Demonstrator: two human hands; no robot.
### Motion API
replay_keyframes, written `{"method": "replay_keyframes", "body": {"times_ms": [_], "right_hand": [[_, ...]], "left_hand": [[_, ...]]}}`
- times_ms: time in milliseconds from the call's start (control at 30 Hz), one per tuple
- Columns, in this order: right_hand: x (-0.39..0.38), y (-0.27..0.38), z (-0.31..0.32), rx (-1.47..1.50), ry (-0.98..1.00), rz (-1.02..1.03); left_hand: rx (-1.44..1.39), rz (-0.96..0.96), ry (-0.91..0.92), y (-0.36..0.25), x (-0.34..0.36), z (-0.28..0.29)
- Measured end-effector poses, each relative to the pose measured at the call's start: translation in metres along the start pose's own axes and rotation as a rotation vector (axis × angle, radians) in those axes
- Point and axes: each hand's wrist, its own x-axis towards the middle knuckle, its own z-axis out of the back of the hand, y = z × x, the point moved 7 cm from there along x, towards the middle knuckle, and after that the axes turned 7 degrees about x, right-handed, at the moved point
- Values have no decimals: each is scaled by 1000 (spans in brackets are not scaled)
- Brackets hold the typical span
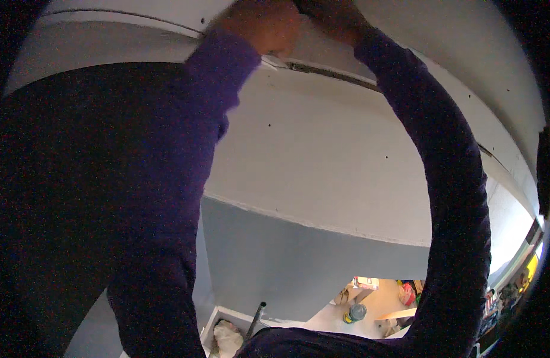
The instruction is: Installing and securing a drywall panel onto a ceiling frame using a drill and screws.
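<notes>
Both my arms, in dark purple sleeves, reach up overhead. My left hand (260,27) is at the top edge of the view, blurred, with its fingers curled close to a white board surface; what it grips, if anything, does not show. Beside it on the right, my right hand (334,19) lies in shadow and is partly cut off, so its fingers are hidden. The hands nearly meet at a small dark patch. Just below them, a narrow dark gap (340,76) runs along the white panel (323,155), which has a few small dark dots.
A grey-blue wall (269,256) stands below the panel. Low down are a dark pipe (255,319), a whitish bag (228,339) and a jar-like container (355,313) on a light floor. A large dark shape (66,179) fills the left. Assorted items crowd the lower right.
</notes>
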Motion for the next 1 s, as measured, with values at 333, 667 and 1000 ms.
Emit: {"method": "replay_keyframes", "body": {"times_ms": [333,667,1000], "right_hand": [[-12,3,-33,60,-34,-87],[-20,26,-33,252,13,-360],[-15,20,-45,51,-120,-187]], "left_hand": [[23,37,340,4,-4,-29],[101,138,409,23,-13,-46],[115,77,372,53,3,-84]]}}
